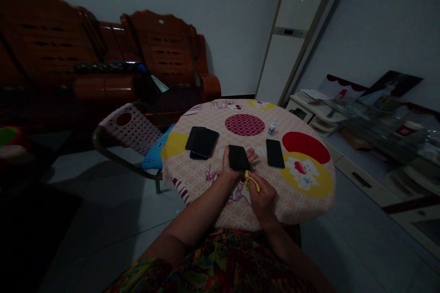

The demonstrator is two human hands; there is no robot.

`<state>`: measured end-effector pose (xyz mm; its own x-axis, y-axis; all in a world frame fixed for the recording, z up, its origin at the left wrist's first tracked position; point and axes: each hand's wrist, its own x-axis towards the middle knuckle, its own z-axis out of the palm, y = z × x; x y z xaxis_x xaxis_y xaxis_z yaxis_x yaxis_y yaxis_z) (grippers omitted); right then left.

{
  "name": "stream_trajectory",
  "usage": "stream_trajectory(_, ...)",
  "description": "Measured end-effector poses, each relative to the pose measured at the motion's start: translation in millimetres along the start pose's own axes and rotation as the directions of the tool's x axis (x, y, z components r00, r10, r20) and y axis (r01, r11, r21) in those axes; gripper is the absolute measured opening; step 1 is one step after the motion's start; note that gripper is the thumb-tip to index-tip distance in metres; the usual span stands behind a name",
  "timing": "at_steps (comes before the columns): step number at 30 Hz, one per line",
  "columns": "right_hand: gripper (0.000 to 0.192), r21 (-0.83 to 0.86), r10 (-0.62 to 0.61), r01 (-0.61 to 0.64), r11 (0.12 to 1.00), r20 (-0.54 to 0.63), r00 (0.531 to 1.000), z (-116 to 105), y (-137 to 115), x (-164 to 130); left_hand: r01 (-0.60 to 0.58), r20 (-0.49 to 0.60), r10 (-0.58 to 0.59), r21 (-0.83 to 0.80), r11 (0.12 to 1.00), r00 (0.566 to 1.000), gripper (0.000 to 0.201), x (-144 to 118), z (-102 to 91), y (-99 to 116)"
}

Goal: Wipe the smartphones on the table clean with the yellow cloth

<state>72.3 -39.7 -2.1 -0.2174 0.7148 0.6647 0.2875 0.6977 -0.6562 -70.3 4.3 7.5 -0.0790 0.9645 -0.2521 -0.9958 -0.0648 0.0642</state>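
Round table (302,201), covered with a patterned cloth in pink, yellow and red — seen from the seated person's head.

Left hand (231,167): raised just above the tabletop, fingers clamped round a black phone (239,157), screen side up and dark; the thumb lies along its left edge, the fingertips show past its right edge.

Right hand (263,197): just below and to the right of the held phone, fingers closed together on a small yellow cloth (250,180), which is pinched between thumb and forefinger. The cloth's upper end lies close under the phone's lower edge; whether it touches cannot be told.

Other items on the table:
- Second black phone (275,153), flat, just to the right of the held one, beside a red patch of the tablecloth.
- Stack of two dark phones (202,142), flat, to the left, one overlapping the other.
- Small white bottle (272,127) with a blue label, upright, beyond the second phone.

Surroundings: pink perforated plastic chair (129,127) at the table's left edge; dark wooden sofa (103,55) against the far wall; a tall white appliance (295,27) in the corner — dim light throughout.
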Motion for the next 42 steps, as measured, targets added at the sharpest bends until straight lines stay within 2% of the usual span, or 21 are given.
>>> stream_trajectory(9, 0.027, -0.068, -0.112, 0.112, 0.991, 0.012, 0.994, 4, 4, 0, -0.013, -0.014, 0.013, -0.002, 1.0, 1.0, 0.056, 6, -7.9, -1)
stream_trajectory(17, 0.027, -0.104, -0.112, 0.104, 0.989, -0.073, 0.991, 5, 10, 7, -0.015, -0.053, 0.017, 0.037, 0.999, 0.998, 0.064, 3, -4.1, -2)
stream_trajectory(27, 0.028, -0.123, -0.126, 0.12, 0.985, -0.038, 0.991, 10, 15, 9, -0.05, -0.092, 0.056, 0.067, 0.996, 0.994, 0.066, 4, -3.9, -8)
stream_trajectory(31, 0.029, -0.141, -0.144, 0.141, 0.98, -0.012, 0.99, 13, 14, 7, -0.076, -0.068, 0.081, 0.075, 0.994, 0.994, 0.066, 4, -5.5, -11)
stream_trajectory(37, 0.031, -0.153, -0.264, 0.273, 0.95, 0.078, 0.961, 17, 2, 8, -0.044, -0.025, 0.046, 0.061, 0.997, 0.999, 0.067, 1, -6.3, -11)
stream_trajectory(42, 0.032, -0.191, -0.277, 0.29, 0.938, 0.092, 0.956, 15, 2, 9, -0.065, -0.035, 0.066, 0.05, 0.997, 0.997, 0.066, 3, -7.8, -10)
